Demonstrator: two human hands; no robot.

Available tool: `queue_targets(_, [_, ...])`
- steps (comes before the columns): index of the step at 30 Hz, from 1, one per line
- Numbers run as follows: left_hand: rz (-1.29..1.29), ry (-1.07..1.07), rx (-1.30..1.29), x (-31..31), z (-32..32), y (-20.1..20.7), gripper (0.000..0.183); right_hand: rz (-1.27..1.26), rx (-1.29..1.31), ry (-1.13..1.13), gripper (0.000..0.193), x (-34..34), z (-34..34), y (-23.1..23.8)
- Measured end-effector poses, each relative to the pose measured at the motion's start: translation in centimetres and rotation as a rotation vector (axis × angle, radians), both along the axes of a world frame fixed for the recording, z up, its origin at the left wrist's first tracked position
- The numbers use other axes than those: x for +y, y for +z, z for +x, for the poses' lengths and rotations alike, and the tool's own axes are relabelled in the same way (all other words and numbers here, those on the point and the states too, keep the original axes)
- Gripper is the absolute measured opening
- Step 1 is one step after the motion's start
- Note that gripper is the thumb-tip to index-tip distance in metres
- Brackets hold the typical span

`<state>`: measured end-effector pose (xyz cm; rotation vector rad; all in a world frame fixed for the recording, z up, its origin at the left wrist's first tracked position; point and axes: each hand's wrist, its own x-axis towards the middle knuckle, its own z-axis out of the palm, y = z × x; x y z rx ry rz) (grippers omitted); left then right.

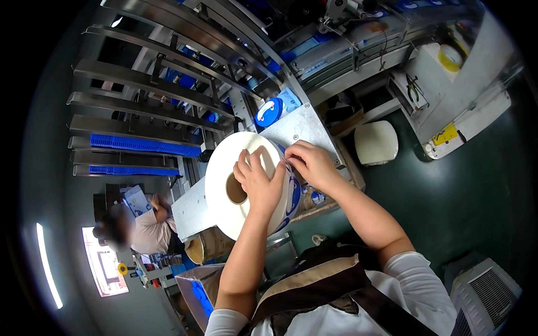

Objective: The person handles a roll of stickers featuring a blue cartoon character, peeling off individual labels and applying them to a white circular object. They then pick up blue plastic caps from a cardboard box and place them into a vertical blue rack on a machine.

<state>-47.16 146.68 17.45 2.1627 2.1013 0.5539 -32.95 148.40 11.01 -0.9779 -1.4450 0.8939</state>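
Label roll [224, 162] sits mid-view; our left hand [260, 182] spreads its fingers over the white face; at two o'clock our right hand [311, 162] brings thumb and forefinger together by the printed rim, whether pinching a label edge we cannot tell; we judge the step to be working the outer layer, the next move needing light fingertips; beyond, at one o'clock, a round blue lid [269, 112]; farther, toward ten, a metal rack [129, 81].

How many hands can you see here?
3: your left hand on the flat face of the big white roll, your right hand at its edge, and a co-worker's hand by a blue-and-white item at left. Their other hand may be hidden.
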Motion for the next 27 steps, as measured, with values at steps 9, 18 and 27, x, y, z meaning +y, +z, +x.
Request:
queue_targets(9, [-0.017,-0.016,0.01,0.0,-0.2,0.0,0.06,0.018,-0.006,-0.01,0.008,-0.6,0.2,-0.3])
queue_targets(18, [-0.005,-0.016,-0.005,-0.2,-0.1,0.0,0.06,0.118,-0.014,-0.071,0.009,-0.3,-0.5,-1.0])
queue_targets(27, [-0.023,-0.015,0.0,0.0,-0.2,-0.2,0.061,0.15,-0.112,-0.004,0.011,-0.3,0.3,-0.3])
